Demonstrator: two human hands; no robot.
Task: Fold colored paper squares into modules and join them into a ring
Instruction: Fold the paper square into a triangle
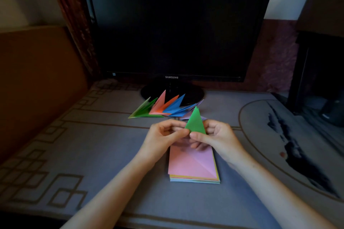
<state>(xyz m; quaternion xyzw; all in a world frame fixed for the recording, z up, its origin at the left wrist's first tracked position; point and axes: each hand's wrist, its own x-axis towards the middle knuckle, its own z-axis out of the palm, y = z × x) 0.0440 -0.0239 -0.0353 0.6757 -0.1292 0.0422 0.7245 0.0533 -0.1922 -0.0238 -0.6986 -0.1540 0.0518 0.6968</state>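
A green paper module [195, 122], folded to a pointed triangle, stands tip up above the table between both hands. My left hand [163, 137] pinches its lower left corner. My right hand [216, 135] holds its base with thumb in front and fingers curled behind. Below the hands lies a stack of colored paper squares [193, 165], its pink top sheet creased along a diagonal. Behind, several finished modules [162, 108] in green, pink, orange, blue and lilac lie fanned out in a row, points up and to the right.
A dark monitor [176, 24] on a round foot [172, 93] stands right behind the modules. The table carries a grey patterned cloth [93, 145]. A brown panel [37, 80] borders the left, dark furniture [320, 61] the right.
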